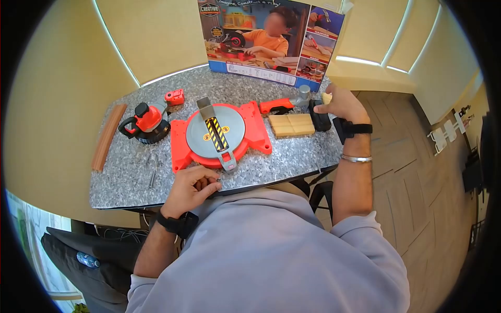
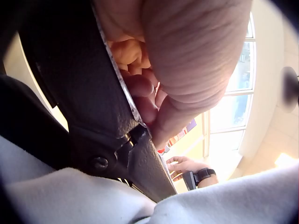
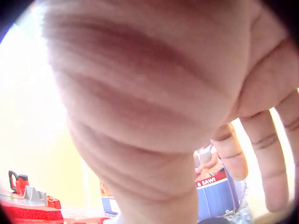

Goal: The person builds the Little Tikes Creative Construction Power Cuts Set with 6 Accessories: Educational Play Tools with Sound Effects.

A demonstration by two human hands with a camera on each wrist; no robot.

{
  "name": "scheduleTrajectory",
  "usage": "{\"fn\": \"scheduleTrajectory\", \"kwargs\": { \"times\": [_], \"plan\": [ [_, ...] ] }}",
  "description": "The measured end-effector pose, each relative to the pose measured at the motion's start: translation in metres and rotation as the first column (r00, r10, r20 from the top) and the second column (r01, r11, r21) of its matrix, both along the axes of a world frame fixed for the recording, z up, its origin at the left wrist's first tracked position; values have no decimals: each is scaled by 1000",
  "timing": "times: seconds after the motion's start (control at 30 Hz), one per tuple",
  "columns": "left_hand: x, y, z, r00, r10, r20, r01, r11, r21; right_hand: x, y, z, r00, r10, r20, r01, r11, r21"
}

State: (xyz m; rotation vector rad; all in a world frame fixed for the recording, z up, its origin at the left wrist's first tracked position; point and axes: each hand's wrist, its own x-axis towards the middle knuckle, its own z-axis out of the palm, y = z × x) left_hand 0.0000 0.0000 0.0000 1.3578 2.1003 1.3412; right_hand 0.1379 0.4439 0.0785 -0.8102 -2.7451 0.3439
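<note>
My right hand [image 1: 344, 106] is over the right end of the tabletop, its thumb at a black blocky part [image 1: 320, 116] and its fingers partly hidden near a small pale yellow piece [image 1: 326, 98]. Straight, spread fingers [image 3: 268, 163] show in the right wrist view. Left of the black part lie light-brown toy planks [image 1: 291, 125], and behind them a toy hammer [image 1: 284, 104] with a red handle and grey head. My left hand [image 1: 193, 189] rests at the front edge with loosely curled fingers and nothing in them, just before a red toy saw base [image 1: 216, 133] with a grey disc.
A red and black toy saw head [image 1: 148, 125] stands at the left, beside a long brown plank [image 1: 108, 138]. A small red part [image 1: 175, 97] lies behind it. Near the left front are small metallic pieces [image 1: 152, 172]. A large picture box [image 1: 271, 41] stands at the back.
</note>
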Motion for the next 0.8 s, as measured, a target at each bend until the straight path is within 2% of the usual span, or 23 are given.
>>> {"fn": "scheduleTrajectory", "kwargs": {
  "times": [0.03,0.1,0.13,0.2,0.27,0.3,0.43,0.5,0.53,0.6,0.73,0.8],
  "plan": [
    [0,0,0,1000,-1,3,1,1000,1,1,-5,7,1000,1,3,-1,1000,1],
    [0,0,0,1000,9,4,-9,1000,0,6,-27,30,998,45,-36,-50,983,-178],
    [0,0,-1,1000,17,1,-17,1000,-4,9,-39,33,998,51,-26,-55,983,-178],
    [1,0,0,1000,20,2,-20,1000,1,21,-65,32,954,300,13,-298,952,-76],
    [1,0,1,1000,25,-1,-25,1000,9,37,-87,26,902,418,108,-394,899,-191],
    [1,1,2,1000,18,-8,-18,1000,10,46,-95,26,880,439,182,-408,894,-185],
    [-1,0,-1,999,4,-37,-3,1000,18,76,-89,4,872,418,254,-393,908,-145],
    [-1,0,0,999,8,-42,-7,1000,31,81,-85,-4,889,345,301,-296,935,-196],
    [-1,0,0,999,0,-50,2,999,35,80,-84,-10,886,352,302,-304,933,-194],
    [0,0,0,999,8,-41,-7,999,42,79,-83,-21,915,351,197,-295,918,-265],
    [0,1,0,1000,3,-27,-1,999,49,74,-90,-23,887,411,212,-349,895,-278],
    [0,0,1,1000,4,-11,-4,999,47,71,-93,-21,857,467,217,-423,879,-222]
  ]
}}
